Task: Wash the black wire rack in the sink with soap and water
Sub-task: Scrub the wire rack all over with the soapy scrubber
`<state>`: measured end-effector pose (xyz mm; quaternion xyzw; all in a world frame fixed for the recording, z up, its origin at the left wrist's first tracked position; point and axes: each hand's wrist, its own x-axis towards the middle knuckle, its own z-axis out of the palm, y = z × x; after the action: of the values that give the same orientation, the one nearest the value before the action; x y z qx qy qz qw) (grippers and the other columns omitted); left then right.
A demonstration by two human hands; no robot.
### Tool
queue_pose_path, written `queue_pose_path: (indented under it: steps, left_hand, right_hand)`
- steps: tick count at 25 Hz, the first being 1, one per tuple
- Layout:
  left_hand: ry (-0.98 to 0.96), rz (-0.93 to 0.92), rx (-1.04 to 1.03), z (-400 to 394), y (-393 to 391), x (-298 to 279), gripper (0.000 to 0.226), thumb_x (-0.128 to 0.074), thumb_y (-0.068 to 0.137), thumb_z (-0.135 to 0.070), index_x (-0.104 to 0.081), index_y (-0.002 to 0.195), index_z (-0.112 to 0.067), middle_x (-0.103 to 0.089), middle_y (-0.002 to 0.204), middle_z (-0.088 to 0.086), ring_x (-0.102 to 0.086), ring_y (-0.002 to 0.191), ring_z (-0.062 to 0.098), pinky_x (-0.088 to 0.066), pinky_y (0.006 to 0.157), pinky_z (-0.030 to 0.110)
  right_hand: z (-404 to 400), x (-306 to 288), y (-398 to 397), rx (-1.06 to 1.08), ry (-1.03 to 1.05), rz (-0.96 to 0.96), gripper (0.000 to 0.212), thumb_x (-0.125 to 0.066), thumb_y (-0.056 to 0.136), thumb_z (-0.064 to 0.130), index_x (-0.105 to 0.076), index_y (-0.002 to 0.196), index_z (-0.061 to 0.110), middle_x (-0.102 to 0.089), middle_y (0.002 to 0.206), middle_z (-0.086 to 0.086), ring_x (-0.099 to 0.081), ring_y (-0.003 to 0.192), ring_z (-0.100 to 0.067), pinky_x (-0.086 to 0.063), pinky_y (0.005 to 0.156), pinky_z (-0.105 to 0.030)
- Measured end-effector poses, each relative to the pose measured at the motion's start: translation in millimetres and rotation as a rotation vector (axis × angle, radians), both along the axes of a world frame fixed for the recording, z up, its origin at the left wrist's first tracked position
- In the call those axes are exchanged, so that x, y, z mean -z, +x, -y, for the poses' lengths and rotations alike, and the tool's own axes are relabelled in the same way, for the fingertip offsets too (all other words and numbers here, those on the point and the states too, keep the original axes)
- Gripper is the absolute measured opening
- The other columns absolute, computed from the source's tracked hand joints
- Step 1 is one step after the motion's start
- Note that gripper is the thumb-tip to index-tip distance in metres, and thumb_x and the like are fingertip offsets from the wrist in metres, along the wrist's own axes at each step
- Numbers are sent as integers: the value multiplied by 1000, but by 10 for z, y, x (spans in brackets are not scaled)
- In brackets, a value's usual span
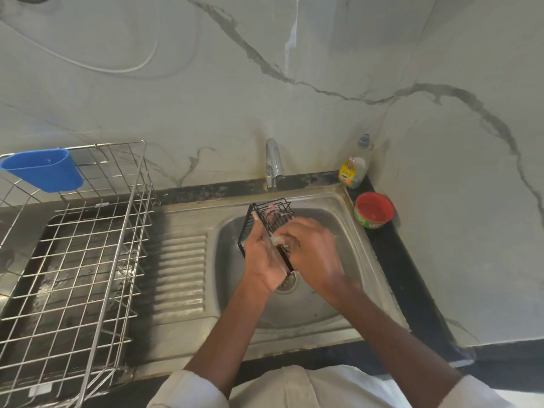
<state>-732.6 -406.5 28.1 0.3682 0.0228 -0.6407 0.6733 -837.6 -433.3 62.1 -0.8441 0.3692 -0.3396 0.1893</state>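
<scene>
Currently, the left hand [263,257] is clenching the black wire rack [266,223] over the sink [347,260], while the right hand [312,248] is pinching a pale scrubbing pad [276,240] against it. Soap-slick wires could be slipping from the grip, dropping the rack onto the drain [287,282]. The rack is standing tilted, thin-barred and box-shaped.
</scene>
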Motion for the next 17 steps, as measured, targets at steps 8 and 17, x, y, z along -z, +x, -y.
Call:
queue_pose_path:
  steps: [8,17]
  left_hand:
    - [72,25,-137,-37,96,22,54,-40,105,-69,-71,104,-25,-74,106,11,-71,95,29,-54,100,49]
    - [70,4,-149,-153,71,116,57,-34,110,-61,-73,103,-19,-72,98,5,-72,78,19,-60,67,26]
  right_hand:
    - [-193,261,-293,-2,-48,18,33,-79,73,-15,-79,88,14,-75,90,2,-68,81,-13,-58,65,-30]
    - [-143,71,50,-74,89,75,25,-71,83,-14,-80,90,9,-75,86,-1,-69,76,-14,-60,64,-38]
